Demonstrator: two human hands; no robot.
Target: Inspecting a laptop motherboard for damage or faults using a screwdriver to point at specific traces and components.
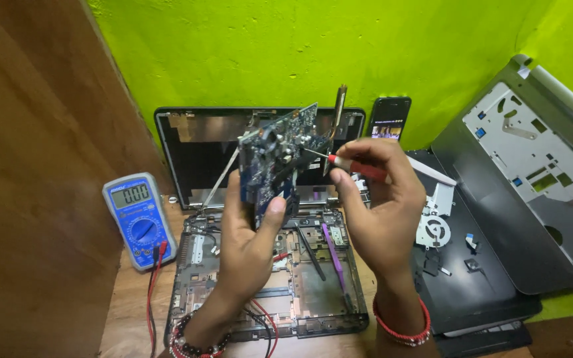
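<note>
My left hand (250,232) holds a blue circuit board (278,159) upright above an opened laptop base (197,292). My right hand (379,205) grips a red-handled screwdriver (359,167), its thin metal tip touching the board's right side. A metal bracket sticks up behind the board's top edge. Both wrists wear bead bracelets.
A blue multimeter (138,219) with red and black leads lies left of the laptop base. A bare laptop lid (193,146) and a phone (390,119) lean on the green wall. A grey laptop cover (532,172) and a black panel with a fan (432,232) sit at the right. A wooden wall borders the left.
</note>
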